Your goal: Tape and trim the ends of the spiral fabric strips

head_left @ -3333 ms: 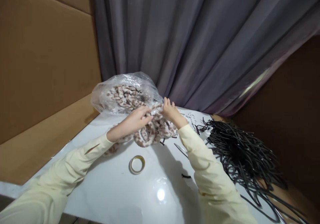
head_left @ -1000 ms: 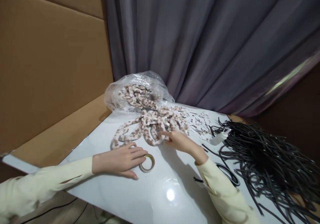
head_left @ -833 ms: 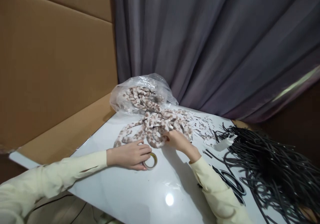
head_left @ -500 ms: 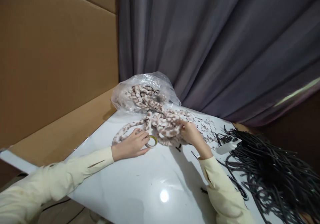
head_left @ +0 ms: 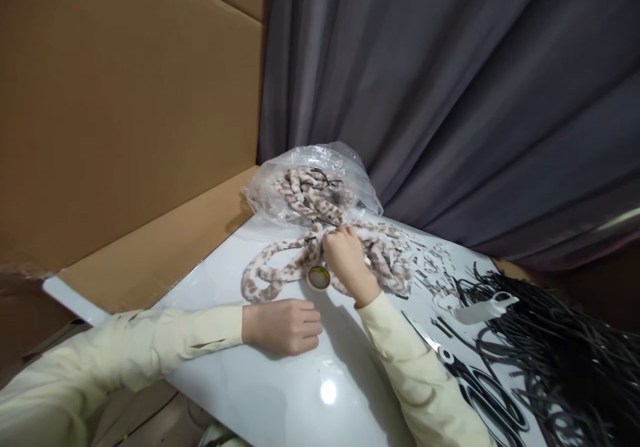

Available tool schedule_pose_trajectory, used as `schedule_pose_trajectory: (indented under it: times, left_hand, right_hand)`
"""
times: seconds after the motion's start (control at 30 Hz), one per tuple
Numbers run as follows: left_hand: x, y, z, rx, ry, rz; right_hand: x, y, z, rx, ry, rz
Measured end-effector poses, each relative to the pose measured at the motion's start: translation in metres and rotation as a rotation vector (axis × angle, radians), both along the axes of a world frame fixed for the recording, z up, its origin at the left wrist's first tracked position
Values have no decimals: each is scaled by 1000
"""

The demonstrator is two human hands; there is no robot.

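My right hand is closed on the fuzzy white-and-brown plush cord, at the middle of its bundled loops. Its fingertips are partly hidden. Loops of the cord spread out on both sides of that hand. A roll of tape with a yellow mark inside its core lies just below the cord, between my hands. My left hand rests palm down on the white table in a loose fist, nearer to me than the tape. What its curled fingers hold, if anything, is hidden.
A clear plastic bag with more plush cord stands behind. To the right lie small scraps, scissors, a white bottle-like object and a heap of black cords. Cardboard and a grey curtain border the table.
My left hand has left the tape roll, drawn back toward me and closed. My right hand has moved left to the middle of the plush cord. The scissors now show on the right.
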State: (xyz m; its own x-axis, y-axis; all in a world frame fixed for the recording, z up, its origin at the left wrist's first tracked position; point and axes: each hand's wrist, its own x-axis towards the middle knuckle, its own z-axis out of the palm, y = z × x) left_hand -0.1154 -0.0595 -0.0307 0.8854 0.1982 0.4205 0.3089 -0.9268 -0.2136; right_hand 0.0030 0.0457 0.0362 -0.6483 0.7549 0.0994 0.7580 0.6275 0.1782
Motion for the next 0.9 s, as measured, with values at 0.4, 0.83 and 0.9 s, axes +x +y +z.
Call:
schedule_pose_trajectory:
  times: [0.4,0.83,0.9]
  left_hand:
    - [-5,1,-21,-115,75,79]
    - [-6,10,-4,-1371,-644,274]
    - [-8,13,3,-1653,-827,193]
  right_hand:
    - [-36,-38,-9,-211,-131,279]
    - [11,-2,51,-27,606,82]
    - [29,-9,61,-84,767,88]
